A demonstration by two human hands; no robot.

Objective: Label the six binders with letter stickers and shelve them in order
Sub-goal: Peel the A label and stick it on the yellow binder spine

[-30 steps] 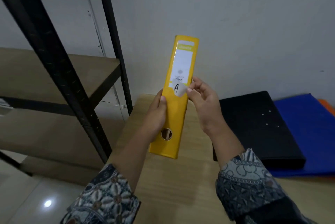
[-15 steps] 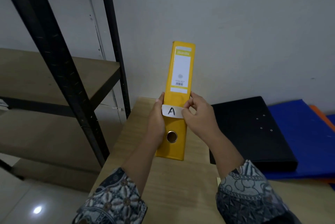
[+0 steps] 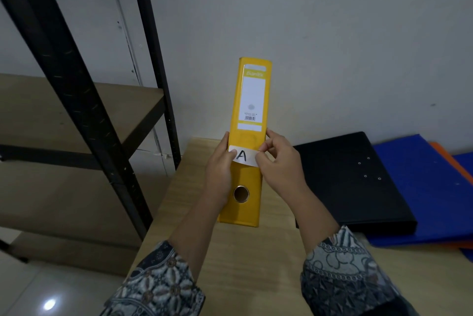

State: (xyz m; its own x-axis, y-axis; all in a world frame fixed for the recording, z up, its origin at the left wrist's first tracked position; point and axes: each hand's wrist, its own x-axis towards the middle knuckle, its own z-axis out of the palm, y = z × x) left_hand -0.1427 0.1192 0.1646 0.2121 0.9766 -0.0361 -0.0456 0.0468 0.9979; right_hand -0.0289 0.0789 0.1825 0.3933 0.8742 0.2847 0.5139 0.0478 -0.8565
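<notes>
Matt pale wood-grain bench [image 3: 230, 259]; smooth, slightly glossy yellow binder [image 3: 249, 187] with a white paper sticker [image 3: 244, 155]; black metal shelf frame [image 3: 76, 100]; glossy floor tile [image 3: 38, 297], lower left.

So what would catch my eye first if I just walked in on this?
The tall yellow binder, held upright on the wooden table at centre, with a white sticker marked A across its spine. The left hand grips the binder and the right hand pinches the sticker's right end. To the right a black binder lies flat on a blue binder; a dark metal shelf rack stands at left.
</notes>
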